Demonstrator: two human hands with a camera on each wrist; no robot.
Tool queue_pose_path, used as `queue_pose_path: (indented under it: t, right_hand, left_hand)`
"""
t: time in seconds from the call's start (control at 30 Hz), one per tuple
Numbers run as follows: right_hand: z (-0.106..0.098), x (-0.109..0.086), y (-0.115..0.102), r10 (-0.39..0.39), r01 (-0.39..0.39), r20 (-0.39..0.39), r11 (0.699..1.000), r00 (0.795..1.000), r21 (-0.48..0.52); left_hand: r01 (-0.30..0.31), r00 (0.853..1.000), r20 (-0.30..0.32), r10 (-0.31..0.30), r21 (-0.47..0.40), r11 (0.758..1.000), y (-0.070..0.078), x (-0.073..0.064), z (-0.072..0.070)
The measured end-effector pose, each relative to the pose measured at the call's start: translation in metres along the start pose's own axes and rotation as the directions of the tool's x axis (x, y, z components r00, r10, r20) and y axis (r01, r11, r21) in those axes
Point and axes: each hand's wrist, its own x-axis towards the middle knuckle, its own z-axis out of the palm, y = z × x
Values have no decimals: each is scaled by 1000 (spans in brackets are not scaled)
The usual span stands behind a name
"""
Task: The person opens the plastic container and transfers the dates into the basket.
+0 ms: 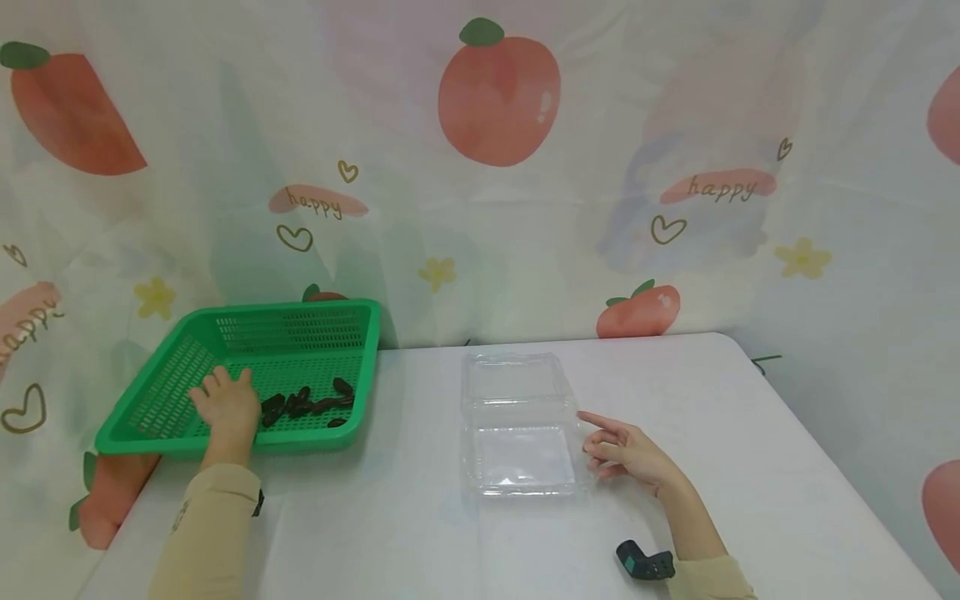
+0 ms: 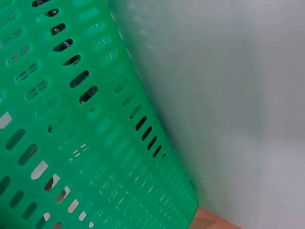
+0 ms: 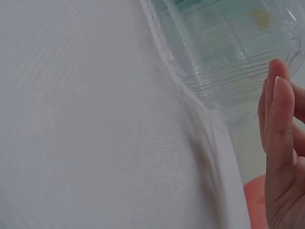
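My left hand (image 1: 227,407) reaches over the near rim of a green perforated plastic basket (image 1: 371,350), its fingers spread and nothing visible in them. To the right of that hand, several small dark, elongated pieces (image 1: 300,404) lie on the basket floor. Slotted green wall (image 2: 109,129) fills much of the left wrist view, where the hand itself is hidden. A clear plastic clamshell box (image 1: 522,458) lies unfolded on the table. Beside its right edge is my right hand (image 1: 628,454), index finger extended and the other fingers loosely bent. The right wrist view shows those fingers (image 3: 281,129) right at the clear plastic.
A white-covered table (image 1: 405,533) carries the basket at left and the box at centre. A black angular device (image 1: 643,562) sits by the right wrist. Behind the table hangs a fruit-printed cloth (image 1: 495,250).
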Motion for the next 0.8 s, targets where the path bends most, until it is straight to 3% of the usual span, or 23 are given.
queue_pose_path:
  t: [0.3,0.57,0.7,0.8]
  right_hand:
    - [0,0,-2,7,-7,-13,1000,1000,-21]
    - [-1,-1,-7,4,-7,-36,997,999,-73]
    - [-4,0,-9,-3,-4,-51,992,999,-129]
    - [-9,-1,-18,-46,21,-96,970,994,-243]
  left_hand:
    - [-43,995,-95,37,-61,997,10,-3,-1]
    - [-117,970,-220,103,-49,992,32,-15,-7]
    - [-147,959,-256,124,-69,987,41,-21,-14]
    - [-173,949,-281,140,-98,980,47,-27,-20]
